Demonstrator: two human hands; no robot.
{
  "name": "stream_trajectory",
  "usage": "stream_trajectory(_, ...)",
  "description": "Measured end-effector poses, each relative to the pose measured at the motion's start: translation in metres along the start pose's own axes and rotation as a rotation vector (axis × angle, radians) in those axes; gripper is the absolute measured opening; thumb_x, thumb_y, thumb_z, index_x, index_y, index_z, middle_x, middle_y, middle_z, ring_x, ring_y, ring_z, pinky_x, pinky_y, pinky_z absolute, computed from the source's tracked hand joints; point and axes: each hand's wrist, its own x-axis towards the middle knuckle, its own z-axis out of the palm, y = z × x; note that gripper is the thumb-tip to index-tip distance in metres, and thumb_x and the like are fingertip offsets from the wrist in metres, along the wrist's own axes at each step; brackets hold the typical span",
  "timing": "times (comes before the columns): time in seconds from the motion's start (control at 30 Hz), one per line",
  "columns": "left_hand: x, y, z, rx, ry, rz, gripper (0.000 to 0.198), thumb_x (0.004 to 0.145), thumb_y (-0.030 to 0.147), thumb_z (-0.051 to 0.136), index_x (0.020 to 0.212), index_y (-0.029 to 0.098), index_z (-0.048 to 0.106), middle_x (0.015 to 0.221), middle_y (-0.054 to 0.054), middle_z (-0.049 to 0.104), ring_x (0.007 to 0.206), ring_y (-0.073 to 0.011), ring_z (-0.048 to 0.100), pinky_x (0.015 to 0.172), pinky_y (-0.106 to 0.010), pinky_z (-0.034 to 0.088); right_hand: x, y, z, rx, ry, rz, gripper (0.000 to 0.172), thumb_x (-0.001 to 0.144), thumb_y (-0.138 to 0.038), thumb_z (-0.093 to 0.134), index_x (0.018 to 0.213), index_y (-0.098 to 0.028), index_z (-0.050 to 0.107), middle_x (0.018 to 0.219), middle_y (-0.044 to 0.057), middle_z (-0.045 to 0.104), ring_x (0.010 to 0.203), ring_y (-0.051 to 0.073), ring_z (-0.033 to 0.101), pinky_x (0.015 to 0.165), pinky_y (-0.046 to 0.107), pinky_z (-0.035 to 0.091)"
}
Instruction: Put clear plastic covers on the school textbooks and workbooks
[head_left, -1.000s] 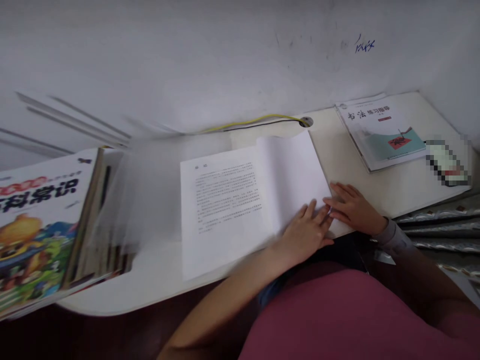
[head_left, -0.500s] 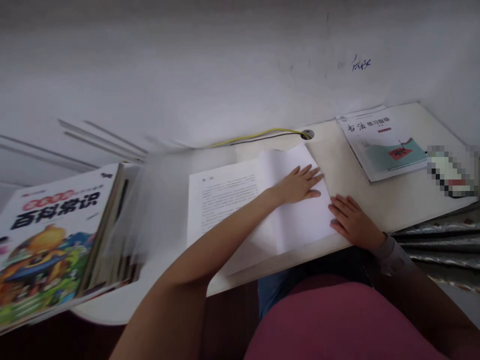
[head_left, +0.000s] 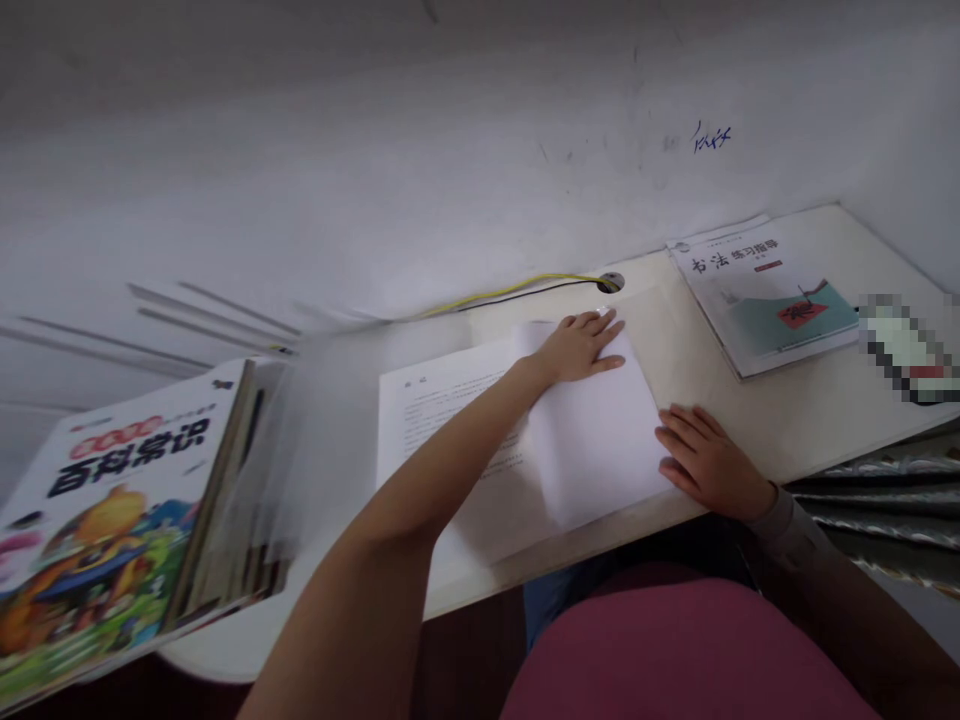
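A large printed paper [head_left: 457, 400] lies on the white desk, with lines of text showing on its left part. Its right side is folded over, and the blank white flap [head_left: 592, 440] faces up. Across the far part of this flap my left hand [head_left: 581, 345] rests palm down, fingers spread. My left forearm crosses the printed text and hides some of it. At the flap's right edge lies my right hand [head_left: 709, 460], flat with fingers stretched out, its fingertips at the paper. Neither hand grips anything.
A calligraphy workbook [head_left: 765, 300] lies at the right, beside a pixelated object [head_left: 911, 350]. On the left stands a stack of books topped by a colourful children's book [head_left: 112, 520]. A yellow cable [head_left: 517, 287] runs along the wall into a desk hole [head_left: 611, 283].
My left hand has slid over the flap toward its far edge and a little left. My right hand stays by the right edge. The view has tilted slightly.
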Motion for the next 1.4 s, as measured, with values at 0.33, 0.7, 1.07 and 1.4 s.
stream_trajectory(0.33, 0.002, -0.001, 0.003, -0.051, 0.014, -0.039, 0.066, 0.094, 0.059, 0.020, 0.146, 0.021, 0.031, 0.155, -0.009, 0.026, 0.134, -0.0309, 0.031, 0.107, -0.045, 0.025, 0.000, 0.001, 0.000, -0.006, -0.013, -0.003, 0.038, 0.093, -0.034, 0.044, 0.122, -0.012, 0.056, 0.135, 0.015, 0.053, 0.131, 0.028, 0.040, 0.109, 0.049, 0.032)
stream_trajectory(0.7, -0.021, 0.031, -0.030, 0.148, -0.006, -0.072, 0.060, 0.096, 0.050, 0.028, 0.139, 0.009, 0.041, 0.148, -0.017, 0.038, 0.133, -0.0318, 0.036, 0.108, -0.047, 0.025, -0.001, 0.002, 0.000, 0.021, 0.026, -0.016, 0.052, 0.093, -0.041, 0.045, 0.137, -0.014, 0.043, 0.140, 0.016, 0.049, 0.134, 0.026, 0.038, 0.109, 0.049, 0.032)
stream_trajectory(1.07, -0.116, 0.162, 0.022, -0.046, 0.073, -0.270, 0.080, 0.089, 0.063, 0.033, 0.147, 0.010, 0.024, 0.149, -0.026, 0.028, 0.140, -0.0396, 0.022, 0.109, -0.059, 0.024, -0.015, 0.027, -0.001, -0.061, 0.062, 0.287, 0.049, 0.095, -0.037, 0.038, 0.136, -0.012, 0.045, 0.142, 0.020, 0.044, 0.135, 0.030, 0.037, 0.107, 0.052, 0.032)
stream_trajectory(1.4, -0.104, 0.167, 0.019, -0.088, 0.051, -0.284, 0.076, 0.091, 0.060, 0.034, 0.145, 0.008, 0.029, 0.151, -0.024, 0.024, 0.141, -0.0366, 0.019, 0.111, -0.059, 0.022, -0.017, 0.031, -0.001, -0.089, 0.008, 0.256, 0.055, 0.094, -0.047, 0.038, 0.135, -0.012, 0.047, 0.143, 0.019, 0.044, 0.136, 0.030, 0.035, 0.108, 0.051, 0.029)
